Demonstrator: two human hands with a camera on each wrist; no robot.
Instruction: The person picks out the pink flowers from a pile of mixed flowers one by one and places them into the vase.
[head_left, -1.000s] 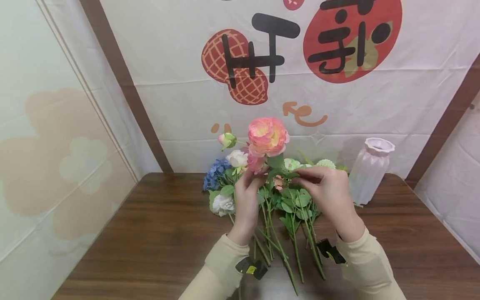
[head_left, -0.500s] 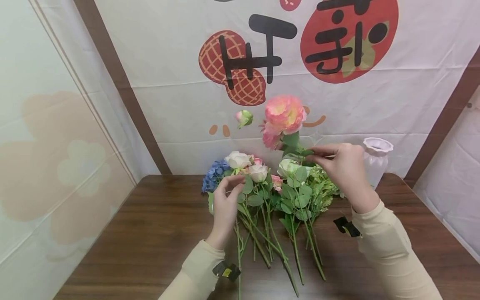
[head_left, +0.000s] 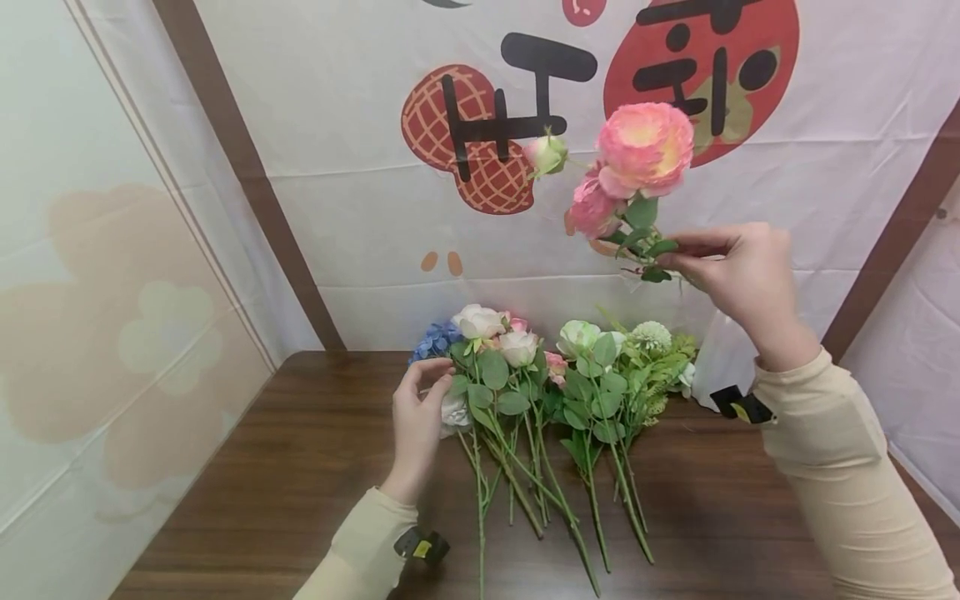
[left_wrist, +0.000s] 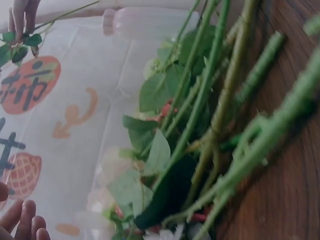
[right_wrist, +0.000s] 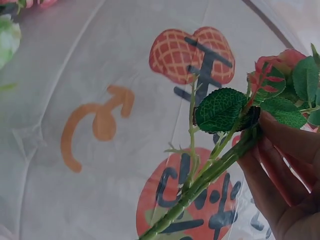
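High in front of the printed cloth, my right hand [head_left: 750, 279] pinches the stem of a pink artificial peony [head_left: 645, 150], which carries a smaller pink bloom and a pale bud [head_left: 547, 155]. The right wrist view shows thumb and fingers round the green stem [right_wrist: 200, 182] just under the leaves. My left hand [head_left: 418, 417] is raised at the left of the flowers lying on the table, its fingers loosely bent and holding nothing. Beside it lies a white flower [head_left: 456, 412], partly hidden by the hand. Left fingers [left_wrist: 25, 220] also show in the left wrist view.
Several artificial flowers lie on the brown table [head_left: 315, 467], stems toward me: a blue hydrangea [head_left: 435, 340], white roses [head_left: 517, 347], a pale green rose [head_left: 577, 337] and a round green bloom [head_left: 651, 335]. A white vase [head_left: 723, 358] stands back right, partly behind my right arm.
My right hand has lifted the peony up and to the right. My left hand has left the peony and moved down and to the left.
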